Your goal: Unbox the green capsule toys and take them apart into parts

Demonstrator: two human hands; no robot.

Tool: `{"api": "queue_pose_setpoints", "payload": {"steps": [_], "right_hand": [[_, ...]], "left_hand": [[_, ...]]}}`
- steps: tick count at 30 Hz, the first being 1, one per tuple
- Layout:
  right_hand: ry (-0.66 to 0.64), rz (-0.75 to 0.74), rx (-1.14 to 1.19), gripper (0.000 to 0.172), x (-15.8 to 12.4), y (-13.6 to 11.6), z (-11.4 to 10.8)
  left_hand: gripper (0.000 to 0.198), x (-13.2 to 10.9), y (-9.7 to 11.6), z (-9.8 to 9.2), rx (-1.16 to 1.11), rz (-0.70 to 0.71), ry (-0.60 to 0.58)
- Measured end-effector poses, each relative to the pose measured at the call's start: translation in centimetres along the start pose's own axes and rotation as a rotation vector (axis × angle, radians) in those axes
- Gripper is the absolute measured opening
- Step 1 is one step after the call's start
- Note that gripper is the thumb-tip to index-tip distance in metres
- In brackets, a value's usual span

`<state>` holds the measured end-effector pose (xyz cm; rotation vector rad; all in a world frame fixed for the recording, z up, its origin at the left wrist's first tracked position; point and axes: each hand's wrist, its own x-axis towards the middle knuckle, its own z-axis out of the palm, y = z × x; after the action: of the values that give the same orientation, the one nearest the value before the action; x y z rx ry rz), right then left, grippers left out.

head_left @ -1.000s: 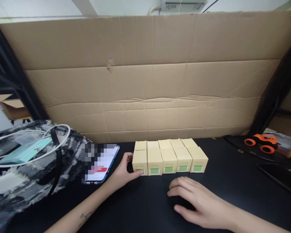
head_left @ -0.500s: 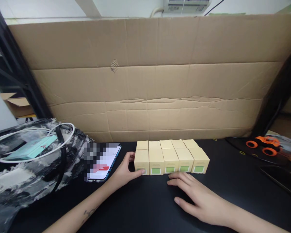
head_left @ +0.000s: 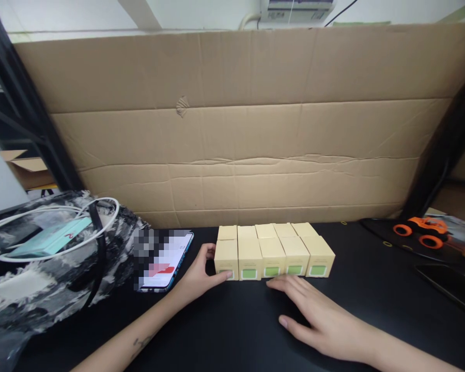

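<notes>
Fingers of the left hand spread wide round the left edge of cream boxes at five o'clock; bare table at four. The right hand, loosely spread, sits nearer them than earlier.

Phone lies left of the boxes; toy car right; cardboard behind.

The left hand partly hides one yellow box.

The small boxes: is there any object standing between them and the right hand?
Nothing visible stands between the right hand and the small boxes; its fingertips are close at their front, contact unclear.
</notes>
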<state>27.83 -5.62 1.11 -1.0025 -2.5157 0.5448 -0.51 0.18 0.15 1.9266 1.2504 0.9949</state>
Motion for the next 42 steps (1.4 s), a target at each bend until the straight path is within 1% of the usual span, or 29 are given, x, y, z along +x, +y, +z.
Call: {"api": "queue_pose_setpoints", "payload": {"steps": [4, 7, 10, 14, 16, 17, 18, 20, 22, 23, 24, 25, 27, 29, 31, 33, 35, 36, 38, 40, 41, 42], "right_hand": [[-0.014, -0.019, -0.004, 0.035, 0.1, 0.0, -0.2], [-0.005, -0.025, -0.002, 0.034, 0.2, -0.2, -0.3], [0.018, -0.032, 0.01, 0.036, 0.1, -0.1, -0.2], [0.082, -0.069, -0.002, 0.04, -0.1, 0.1, 0.1], [0.132, -0.091, -0.024, 0.042, -0.2, 0.1, 0.0], [0.156, -0.092, -0.029, 0.043, -0.2, 0.1, -0.2], [0.178, -0.084, -0.023, 0.044, -0.3, -0.1, -0.4], [0.202, -0.045, 0.02, 0.052, -0.5, -0.6, -0.8], [0.188, -0.018, 0.089, 0.068, -0.7, -1.2, -1.1], [0.17, -0.022, 0.127, 0.075, -0.7, -1.6, -1.2], [0.151, -0.033, 0.166, 0.078, -0.7, -2.0, -1.2], [0.14, -0.045, 0.205, 0.076, -0.7, -2.3, -1.1], [0.145, -0.054, 0.271, 0.063, -0.7, -2.7, -0.7], [0.164, -0.037, 0.312, 0.051, -0.6, -2.9, -0.2], [0.2, -0.001, 0.309, 0.045, -0.6, -2.9, 0.2], [0.277, 0.027, 0.266, 0.041, -0.9, -3.0, 0.2], [0.332, -0.007, 0.257, 0.037, -1.3, -3.4, -0.2], [0.322, -0.052, 0.29, 0.034, -1.6, -3.8, -0.4], [0.237, -0.13, 0.433, 0.021, -2.1, -4.7, -0.9], [0.182, -0.128, 0.565, 0.005, -2.4, -5.6, -1.2], [0.179, -0.109, 0.586, 0.004, -2.5, -5.9, -1.3], [0.181, -0.096, 0.571, 0.008, -2.5, -6.1, -1.4]], "left_hand": [[0.047, 0.1, 0.2, 0.0, 0.01, -0.009, 0.001], [0.047, 0.1, 0.3, 0.0, 0.017, 0.0, 0.003], [0.048, -0.1, 0.3, 0.0, 0.097, 0.03, 0.063], [0.047, -1.1, 1.3, -0.1, 0.21, 0.135, 0.154], [0.05, -1.8, 2.4, -0.1, 0.271, 0.228, 0.184], [0.051, -2.1, 3.2, -0.1, 0.308, 0.28, 0.181], [0.051, -2.5, 3.9, 0.0, 0.349, 0.332, 0.157], [0.05, -3.1, 5.5, 0.4, 0.429, 0.41, 0.04], [0.05, -3.8, 7.0, 1.1, 0.489, 0.433, -0.08], [0.051, -4.2, 7.6, 1.4, 0.506, 0.433, -0.117], [0.053, -4.5, 8.2, 1.8, 0.513, 0.43, -0.142], [0.055, -4.9, 8.6, 2.2, 0.513, 0.428, -0.156], [0.054, -5.5, 9.2, 2.9, 0.504, 0.427, -0.185], [0.048, -6.0, 9.5, 3.3, 0.503, 0.408, -0.214], [0.044, -6.3, 9.5, 3.4, 0.508, 0.377, -0.208], [0.049, -6.3, 9.3, 3.3, 0.501, 0.33, -0.177], [0.059, -6.2, 9.0, 3.1, 0.489, 0.27, -0.168], [0.061, -6.0, 8.9, 2.9, 0.485, 0.24, -0.179], [0.059, -5.8, 8.8, 2.6, 0.486, 0.211, -0.209], [0.052, -5.6, 8.7, 2.4, 0.49, 0.234, -0.208], [0.05, -5.6, 8.7, 2.4, 0.483, 0.256, -0.193], [0.05, -5.6, 8.6, 2.4, 0.468, 0.282, -0.175]]}}
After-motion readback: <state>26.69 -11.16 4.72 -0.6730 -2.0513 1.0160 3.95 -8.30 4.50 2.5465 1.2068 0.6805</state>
